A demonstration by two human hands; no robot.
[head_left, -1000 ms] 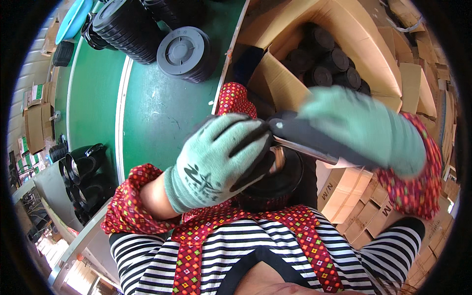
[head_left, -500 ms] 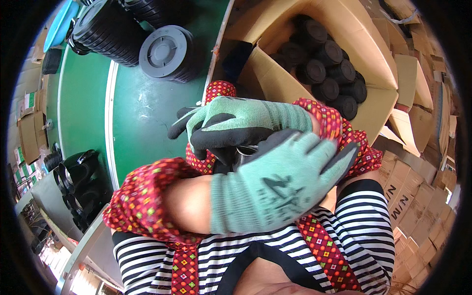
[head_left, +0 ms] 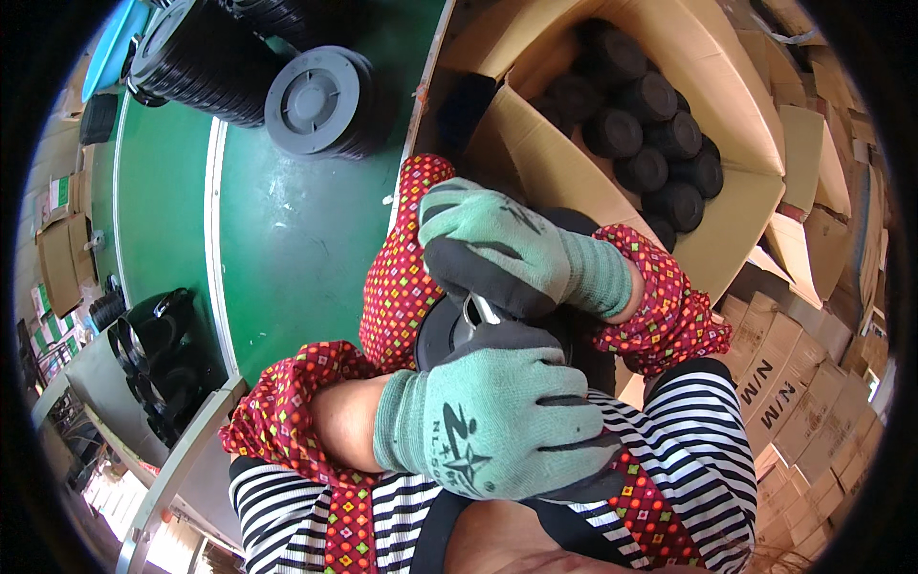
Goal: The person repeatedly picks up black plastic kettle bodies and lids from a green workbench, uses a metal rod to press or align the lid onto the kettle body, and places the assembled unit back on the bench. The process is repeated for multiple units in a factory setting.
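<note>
Green table [head_left: 287, 249] alongside; carton [head_left: 717, 234] part-filled with black cylinders [head_left: 674, 137]. My left hand [head_left: 502, 421], right hand [head_left: 497, 244] curl at shiny metal [head_left: 484, 310]; can't tell whether pinching.

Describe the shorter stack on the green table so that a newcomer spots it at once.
Start at the green table on the picture's left side and go up toward the top edge. There, right of a tall black stack, find the shorter stack. Unlike its neighbour, it is low and shows its round grey top almost full-face.
</note>
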